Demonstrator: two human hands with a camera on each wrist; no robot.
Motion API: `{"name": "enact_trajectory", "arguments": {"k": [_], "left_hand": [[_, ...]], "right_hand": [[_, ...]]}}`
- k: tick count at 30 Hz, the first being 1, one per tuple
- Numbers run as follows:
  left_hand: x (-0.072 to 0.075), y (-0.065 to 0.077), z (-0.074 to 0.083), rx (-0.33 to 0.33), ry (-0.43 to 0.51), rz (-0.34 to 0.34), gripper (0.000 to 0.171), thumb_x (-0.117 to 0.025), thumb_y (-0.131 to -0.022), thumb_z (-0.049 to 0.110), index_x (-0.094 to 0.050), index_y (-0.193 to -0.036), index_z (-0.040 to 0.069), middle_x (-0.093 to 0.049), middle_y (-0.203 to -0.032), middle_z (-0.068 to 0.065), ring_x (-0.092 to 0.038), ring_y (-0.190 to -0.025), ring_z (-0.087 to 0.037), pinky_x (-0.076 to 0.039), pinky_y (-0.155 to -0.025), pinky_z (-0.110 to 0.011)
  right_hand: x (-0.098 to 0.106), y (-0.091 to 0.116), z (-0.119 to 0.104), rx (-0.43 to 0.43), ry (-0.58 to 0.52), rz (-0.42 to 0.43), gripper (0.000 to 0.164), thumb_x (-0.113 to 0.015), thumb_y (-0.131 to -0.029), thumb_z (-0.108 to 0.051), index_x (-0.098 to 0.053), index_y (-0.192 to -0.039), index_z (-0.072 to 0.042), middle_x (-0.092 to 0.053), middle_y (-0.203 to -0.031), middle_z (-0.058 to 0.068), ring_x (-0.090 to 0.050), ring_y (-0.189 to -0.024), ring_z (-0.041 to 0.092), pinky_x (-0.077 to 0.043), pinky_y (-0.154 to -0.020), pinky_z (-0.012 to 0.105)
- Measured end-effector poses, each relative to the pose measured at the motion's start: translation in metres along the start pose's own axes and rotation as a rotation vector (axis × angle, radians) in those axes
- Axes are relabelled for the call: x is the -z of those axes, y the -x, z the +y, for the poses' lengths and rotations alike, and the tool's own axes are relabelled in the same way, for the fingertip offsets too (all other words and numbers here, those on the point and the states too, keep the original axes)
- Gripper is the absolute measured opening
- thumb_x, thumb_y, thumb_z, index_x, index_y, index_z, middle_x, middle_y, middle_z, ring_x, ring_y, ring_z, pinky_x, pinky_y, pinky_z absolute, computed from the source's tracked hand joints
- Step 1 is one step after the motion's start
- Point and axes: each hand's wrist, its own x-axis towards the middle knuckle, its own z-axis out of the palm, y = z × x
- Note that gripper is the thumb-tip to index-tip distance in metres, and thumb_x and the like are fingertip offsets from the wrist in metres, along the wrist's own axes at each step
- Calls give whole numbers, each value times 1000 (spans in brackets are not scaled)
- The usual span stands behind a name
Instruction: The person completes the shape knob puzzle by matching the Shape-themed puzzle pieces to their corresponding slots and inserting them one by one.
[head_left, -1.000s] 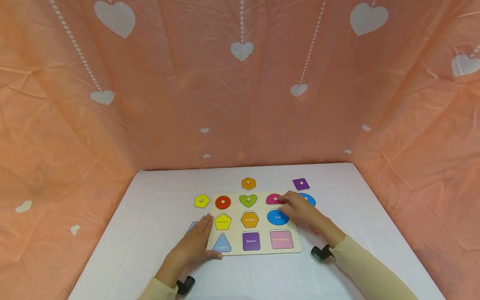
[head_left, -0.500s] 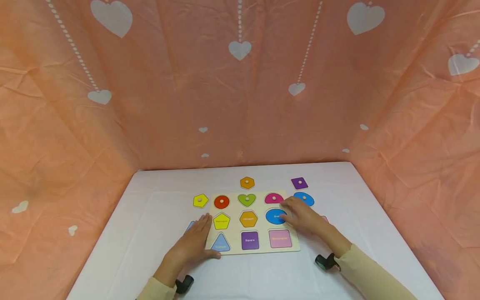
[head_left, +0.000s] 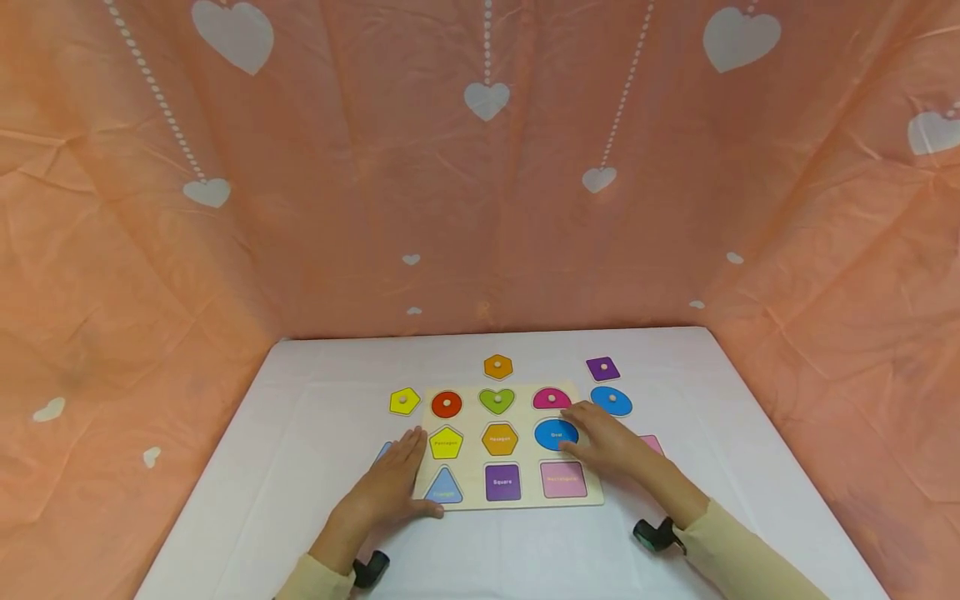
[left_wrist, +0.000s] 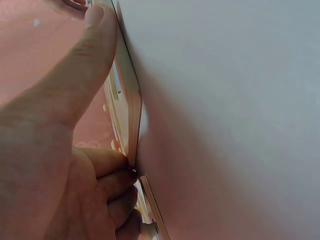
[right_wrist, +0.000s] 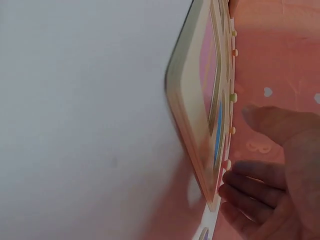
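A cream wooden shape-puzzle board [head_left: 531, 492] lies on the white table. Along its back row sit a red circle [head_left: 447, 405], a green heart [head_left: 497, 401] and a magenta semicircle [head_left: 551, 399], each with a small knob. Printed recesses fill the other rows, among them a blue oval one [head_left: 556, 435]. My left hand [head_left: 390, 481] rests at the board's left side, fingers along that edge and thumb at the front left corner. Over the right edge, beside the oval recess, hovers my right hand [head_left: 611, 442], its fingers spread loosely with nothing between them.
Loose knobbed pieces surround the board: yellow pentagon [head_left: 404, 402], orange hexagon [head_left: 498, 367], purple square [head_left: 603, 368] and blue oval [head_left: 611, 401]. A pink rectangle [head_left: 652, 443] and a blue triangle [head_left: 383, 452] are partly hidden by my hands. Orange cloth [head_left: 480, 208] hangs behind the table.
My right hand has come off the magenta semicircle's knob and drawn back to the right and nearer, uncovering the semicircle and the loose blue oval. My left hand stays in place.
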Motion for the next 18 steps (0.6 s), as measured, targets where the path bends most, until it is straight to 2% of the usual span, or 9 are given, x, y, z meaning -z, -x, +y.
{"name": "enact_trajectory", "arguments": {"k": [4, 11, 15, 18], "left_hand": [[2, 0, -1, 2, -6, -4, 123, -94, -76, 55, -32, -166, -3, -28, -175, -19, -24, -163, -36, -25, -132, -55], [10, -3, -5, 7, -33, 27, 109, -86, -86, 56, -36, -166, 0, -32, -174, -16, -26, -163, -35, -26, -132, -55], [16, -6, -12, -15, -47, 62, 103, -84, -90, 52, -38, -164, -1, -35, -173, -18, -27, -162, -36, -24, -132, -54], [21, -9, -20, -57, -77, 91, 98, -82, -93, 50, -40, -163, -3, -36, -171, -21, -28, -162, -38, -22, -133, -54]], "right_hand": [[1, 11, 3, -44, -20, -39, 84, -83, -93, -47, -51, -159, -6, -50, -162, 17, -41, -154, 43, -39, -123, 61], [4, 30, 12, 23, -46, -69, 103, -86, -88, -53, -39, -165, -2, -38, -171, 20, -29, -159, 46, -31, -127, 63], [4, 35, 15, 28, -55, -91, 111, -88, -85, -55, -34, -168, -4, -31, -174, 17, -25, -161, 45, -30, -127, 63], [3, 39, 18, 52, -63, -109, 115, -89, -83, -55, -32, -168, -4, -27, -176, 17, -22, -162, 45, -29, -127, 64]]}}
